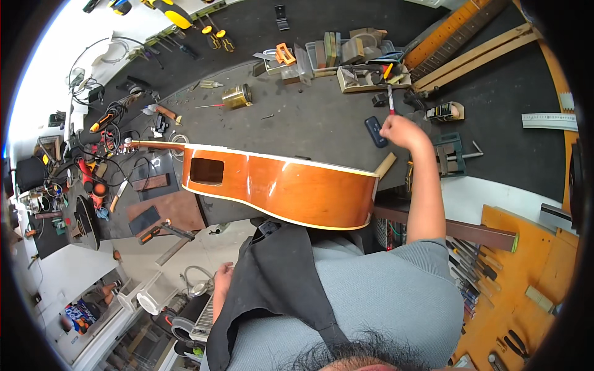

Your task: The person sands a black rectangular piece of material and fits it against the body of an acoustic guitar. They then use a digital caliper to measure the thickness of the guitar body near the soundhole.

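Dark mat over the bench (pixel 322 123), filling the top half of the frame, white wall curving off at the upper left. Orange pegboard (pixel 526 272) at lower right, tools hanging in rows. Centre frame, the guitar (pixel 291 185) stands on its edge across the bench front, glossy orange side facing up, a rectangular cut-out in that side toward the left, neck running off left.

The right hand (pixel 399 131) is up past the guitar's right end, clenched around a red-handled tool (pixel 390 99) that points up the frame; a dark blue flat piece (pixel 375 132) lies just beside it. The left hand (pixel 221 281) hangs low at lower centre-left, down by the black apron (pixel 278 278); whether it grips anything, I can't tell.

Around them: a brass tin (pixel 237 96) upper centre, a tray (pixel 371 77) of small bits upper right of centre, a loose neck (pixel 451 34) and wooden strips slanting into the top right corner, a ruler (pixel 549 121) at far right. Cables and screwdrivers crowd the left edge. The guitar body blocks the bench's near edge.
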Available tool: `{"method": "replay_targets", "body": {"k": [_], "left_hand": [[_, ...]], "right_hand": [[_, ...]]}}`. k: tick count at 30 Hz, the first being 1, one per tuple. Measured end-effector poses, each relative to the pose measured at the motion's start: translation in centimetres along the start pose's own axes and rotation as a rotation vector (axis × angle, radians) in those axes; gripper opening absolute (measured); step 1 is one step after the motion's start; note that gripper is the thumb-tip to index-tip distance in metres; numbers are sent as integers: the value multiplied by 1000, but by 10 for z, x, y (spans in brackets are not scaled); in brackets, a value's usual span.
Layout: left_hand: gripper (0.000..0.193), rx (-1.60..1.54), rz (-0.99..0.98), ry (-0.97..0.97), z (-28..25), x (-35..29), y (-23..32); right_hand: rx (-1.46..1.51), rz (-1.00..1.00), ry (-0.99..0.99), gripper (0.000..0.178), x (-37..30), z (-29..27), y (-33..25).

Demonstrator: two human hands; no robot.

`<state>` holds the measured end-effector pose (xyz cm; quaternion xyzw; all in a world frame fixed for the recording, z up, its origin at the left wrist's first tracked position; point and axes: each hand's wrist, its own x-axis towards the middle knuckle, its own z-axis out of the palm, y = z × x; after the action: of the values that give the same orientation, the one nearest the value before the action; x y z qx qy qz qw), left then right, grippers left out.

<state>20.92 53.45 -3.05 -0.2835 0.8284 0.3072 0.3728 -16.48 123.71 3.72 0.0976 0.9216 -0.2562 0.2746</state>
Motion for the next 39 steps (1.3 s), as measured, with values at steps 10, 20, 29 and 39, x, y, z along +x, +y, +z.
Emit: {"method": "replay_targets", "body": {"k": [10, 20, 29, 39], "left_hand": [[38, -309, -235, -42, 13, -14, -22], [38, -443, -9, 70, 27, -13, 36], [40, -505, -229, 27, 84, -29, -69], [39, -502, -96, 50, 77, 16, -135]], "right_hand": [[-325, -207, -125, 30, 64, 111, 12], [-685, -268, -244, 63, 78, 126, -49], [-312, -312, -319, 39, 78, 103, -29], [-8, -516, 399, 32, -61, -99, -139]]}}
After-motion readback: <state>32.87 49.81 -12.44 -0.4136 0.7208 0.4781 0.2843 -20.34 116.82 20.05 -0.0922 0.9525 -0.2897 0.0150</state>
